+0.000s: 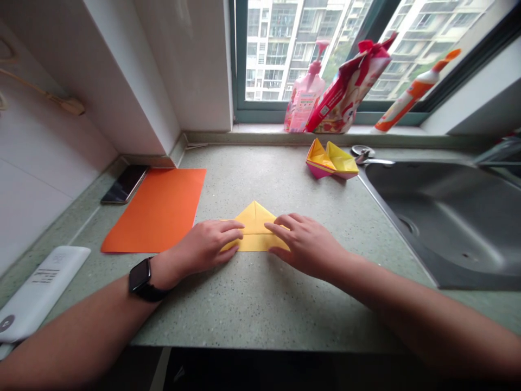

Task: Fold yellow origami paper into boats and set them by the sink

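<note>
A folded sheet of yellow paper (255,224) lies flat on the counter, its peak pointing away from me and a straight band along its near edge. My left hand (214,241) rests on its left end, fingers stretched over the paper. On the right end lies my right hand (299,239), its fingers spread and touching the paper. Both hands cover the paper's outer corners. Farther back, to the right, sits a folded paper boat (331,160), yellow inside and pink underneath.
Orange paper (163,209) lies at left beside a dark phone (125,184). A white power bank (43,288) is nearer me. A steel sink (451,217) is set in the counter (252,309) at right. A pink pump bottle (305,100), red bag (350,89) and orange-white bottle (411,100) stand on the sill.
</note>
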`<state>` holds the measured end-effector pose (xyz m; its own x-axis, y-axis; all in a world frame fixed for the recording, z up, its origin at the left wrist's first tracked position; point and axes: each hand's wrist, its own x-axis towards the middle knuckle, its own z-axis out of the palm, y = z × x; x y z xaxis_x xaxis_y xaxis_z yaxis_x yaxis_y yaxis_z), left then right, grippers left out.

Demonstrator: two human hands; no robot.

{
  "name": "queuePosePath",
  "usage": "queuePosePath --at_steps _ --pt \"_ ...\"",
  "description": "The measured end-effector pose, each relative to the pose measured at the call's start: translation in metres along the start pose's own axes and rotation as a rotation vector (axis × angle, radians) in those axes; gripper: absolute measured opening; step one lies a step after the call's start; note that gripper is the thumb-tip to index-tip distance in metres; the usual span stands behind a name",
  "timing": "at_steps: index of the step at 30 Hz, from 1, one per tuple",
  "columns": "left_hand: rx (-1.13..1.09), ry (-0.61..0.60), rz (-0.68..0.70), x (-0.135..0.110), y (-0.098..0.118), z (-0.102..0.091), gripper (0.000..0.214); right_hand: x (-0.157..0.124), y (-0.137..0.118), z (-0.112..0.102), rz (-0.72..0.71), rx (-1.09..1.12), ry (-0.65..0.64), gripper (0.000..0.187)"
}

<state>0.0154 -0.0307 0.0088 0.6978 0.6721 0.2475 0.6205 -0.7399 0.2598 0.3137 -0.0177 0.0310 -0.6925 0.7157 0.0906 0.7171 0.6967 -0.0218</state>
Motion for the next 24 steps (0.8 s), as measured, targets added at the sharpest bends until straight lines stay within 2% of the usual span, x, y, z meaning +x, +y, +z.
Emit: queuePosePath --at_steps 3,7,12,19,24 --pt "-0.004 0.016 0.0 0.001 0.0 -0.001 0.02 0.0 0.002 0.016 -0.083 0.022 0.06 0.051" --pt "0.01 0.016 0.0 0.002 -0.001 -0.002 0.023 0.002 0.007 0.024 -0.112 0.082 0.087 0.047" --pt "0.017 0.069 -0.181 0.002 -0.011 0.002 0.043 0.005 0.013 0.027 -0.064 0.087 0.086 0.037" --pt "-0.138 0.104 -0.309 0.006 -0.021 0.002 0.025 0.008 0.018 0.032 -0.039 0.076 0.08 0.036" --pt "-0.182 0.114 -0.32 0.006 -0.022 0.003 0.024 0.009 0.02 0.033 -0.007 0.07 0.118 0.034"
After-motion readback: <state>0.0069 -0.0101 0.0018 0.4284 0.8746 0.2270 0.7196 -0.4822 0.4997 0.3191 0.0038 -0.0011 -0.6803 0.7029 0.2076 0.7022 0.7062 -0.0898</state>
